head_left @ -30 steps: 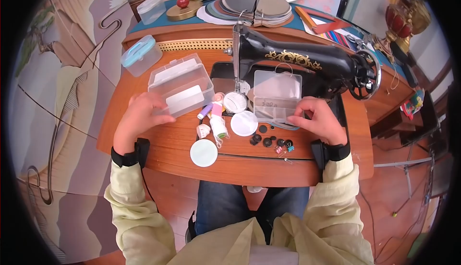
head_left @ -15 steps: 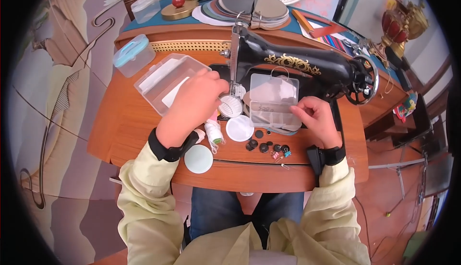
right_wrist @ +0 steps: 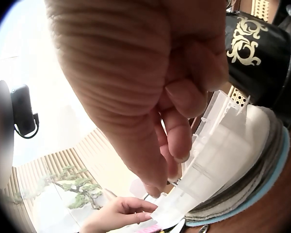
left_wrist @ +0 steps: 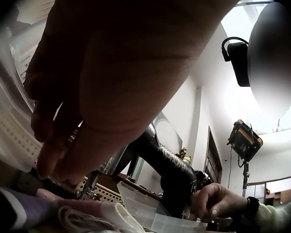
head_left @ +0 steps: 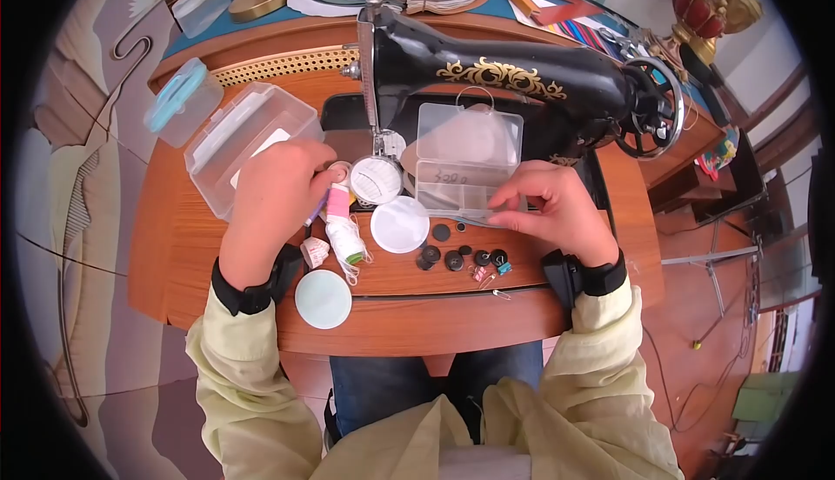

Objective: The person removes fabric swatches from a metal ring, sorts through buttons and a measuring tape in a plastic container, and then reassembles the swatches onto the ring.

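My left hand [head_left: 274,197] reaches over the front of a large clear plastic box [head_left: 228,132], fingers curled down. Its fingertips are right at a pink thread spool [head_left: 337,203] and a purple spool [head_left: 317,209]; I cannot tell whether they grip one. White thread [head_left: 345,241] lies loosely wound just in front. My right hand [head_left: 557,206] pinches the front right edge of a small clear compartment box [head_left: 465,136], whose lid stands up. In the right wrist view the thumb and fingertips meet at the rim of this box [right_wrist: 203,170].
A black sewing machine [head_left: 504,67] stands behind the small box. Several black buttons [head_left: 454,261], clips [head_left: 481,274] and safety pins [head_left: 502,295] lie in front. Round lids [head_left: 323,299] and a white round container [head_left: 377,180] sit nearby. A blue-lidded box [head_left: 184,104] is at the left.
My left hand moved from the large box's left side across over the spools, then back left and down to them. My right hand stays at the small box. The head view has shifted.
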A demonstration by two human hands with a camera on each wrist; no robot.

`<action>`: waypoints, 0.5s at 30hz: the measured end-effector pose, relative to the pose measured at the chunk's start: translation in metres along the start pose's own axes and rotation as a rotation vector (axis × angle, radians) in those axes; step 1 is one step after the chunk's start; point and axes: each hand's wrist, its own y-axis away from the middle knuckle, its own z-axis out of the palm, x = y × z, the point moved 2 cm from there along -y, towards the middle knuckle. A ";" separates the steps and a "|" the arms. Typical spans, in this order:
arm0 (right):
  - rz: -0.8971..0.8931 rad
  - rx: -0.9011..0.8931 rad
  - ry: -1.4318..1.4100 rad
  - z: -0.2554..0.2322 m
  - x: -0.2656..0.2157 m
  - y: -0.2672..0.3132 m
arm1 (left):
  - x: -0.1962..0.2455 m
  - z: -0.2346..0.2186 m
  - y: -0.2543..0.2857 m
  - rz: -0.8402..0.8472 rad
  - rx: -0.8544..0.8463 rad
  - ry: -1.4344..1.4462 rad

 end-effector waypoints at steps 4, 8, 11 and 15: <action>-0.197 0.003 -0.139 0.011 0.003 0.000 | 0.008 0.006 0.003 0.169 -0.141 0.180; -0.092 -0.074 -0.214 0.020 -0.001 0.000 | 0.039 -0.005 0.000 0.387 -0.282 0.341; -0.140 -0.082 -0.049 0.018 -0.008 -0.007 | 0.065 -0.001 -0.006 0.507 -0.255 0.229; -0.251 -0.144 0.030 0.011 -0.002 -0.008 | 0.084 0.016 -0.011 0.551 -0.248 0.072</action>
